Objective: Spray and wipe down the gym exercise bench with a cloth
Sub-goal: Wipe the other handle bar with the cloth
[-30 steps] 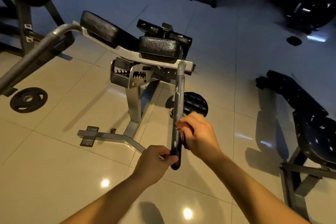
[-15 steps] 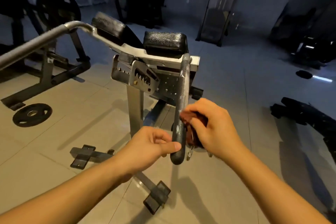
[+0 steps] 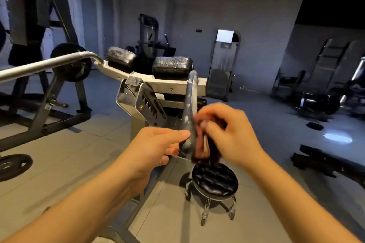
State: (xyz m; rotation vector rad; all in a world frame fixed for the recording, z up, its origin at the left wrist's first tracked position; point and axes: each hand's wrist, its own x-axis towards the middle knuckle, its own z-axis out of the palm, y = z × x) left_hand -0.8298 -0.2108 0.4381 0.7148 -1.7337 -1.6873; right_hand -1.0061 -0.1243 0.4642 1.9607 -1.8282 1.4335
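Handle bar [image 3: 190, 100] running lengthwise away from person, rising toward bench frame [image 3: 173, 83]. Left hand [image 3: 156, 146] gripping its near end; right hand [image 3: 229, 132] pinching reddish cloth [image 3: 202, 144], pressing it against bar's right side.

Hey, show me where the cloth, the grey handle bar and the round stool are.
cloth [image 3: 200, 147]: head view, on the reddish fold beside the bar.
grey handle bar [image 3: 190, 104]: head view, on the middle of its shaft.
round stool [image 3: 215, 180]: head view, on the black padded seat.
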